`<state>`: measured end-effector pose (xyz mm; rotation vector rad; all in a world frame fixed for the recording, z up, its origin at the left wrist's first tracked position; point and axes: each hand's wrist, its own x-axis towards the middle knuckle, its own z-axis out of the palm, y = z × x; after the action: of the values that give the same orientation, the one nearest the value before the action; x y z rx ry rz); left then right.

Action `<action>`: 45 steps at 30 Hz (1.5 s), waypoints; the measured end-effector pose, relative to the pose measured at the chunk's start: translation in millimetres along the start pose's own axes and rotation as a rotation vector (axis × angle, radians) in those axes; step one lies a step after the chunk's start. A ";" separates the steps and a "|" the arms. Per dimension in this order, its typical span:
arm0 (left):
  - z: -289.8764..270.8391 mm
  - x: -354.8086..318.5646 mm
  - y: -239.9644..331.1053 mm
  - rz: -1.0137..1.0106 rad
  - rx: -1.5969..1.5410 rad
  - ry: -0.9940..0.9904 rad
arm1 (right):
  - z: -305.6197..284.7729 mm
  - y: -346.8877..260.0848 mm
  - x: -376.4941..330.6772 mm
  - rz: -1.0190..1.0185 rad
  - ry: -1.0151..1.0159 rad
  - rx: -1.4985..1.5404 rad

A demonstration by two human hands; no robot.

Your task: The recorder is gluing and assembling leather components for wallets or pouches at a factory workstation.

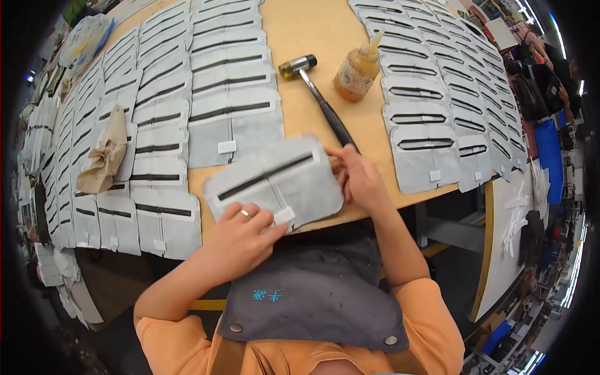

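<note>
A grey rounded panel (297, 181) with a long black zipper strip and a small white tag is tilted at the table's front edge. My left hand (240, 237), with a ring on one finger, grips its lower left edge, the thumb beside the white tag. At the panel's right edge, my right hand (361, 180) is closed, its fingertips partly behind the panel. Just above that hand, the black handle of a mallet (331, 115) ends near the knuckles; the mallet lies on the tabletop. A bottle (356, 76) of amber liquid with a pointed nozzle stands to its right.
Overlapping rows of similar grey panels (228, 134) cover the left of the wooden table (312, 25). More panels with black-rimmed slots (425, 140) lie in rows on the right. A crumpled beige cloth (107, 156) rests on the left rows. People (531, 47) are at the far right.
</note>
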<state>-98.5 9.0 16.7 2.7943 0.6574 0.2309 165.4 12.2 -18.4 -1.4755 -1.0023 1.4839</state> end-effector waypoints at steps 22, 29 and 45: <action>72.4 47.5 -10.4 -0.275 -0.134 0.350 | 30.9 5.5 24.9 -0.105 -0.012 -0.242; 65.4 49.1 -11.8 -0.327 -0.243 0.321 | 35.9 3.0 8.2 -0.116 0.065 -0.153; 66.8 58.7 -12.1 -0.341 -0.090 0.282 | 22.0 43.5 -13.7 -0.743 0.263 -0.900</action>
<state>-37.4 31.8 -44.9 2.5324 1.1416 0.5742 143.1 -16.5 -53.6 -1.5245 -1.9036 0.2735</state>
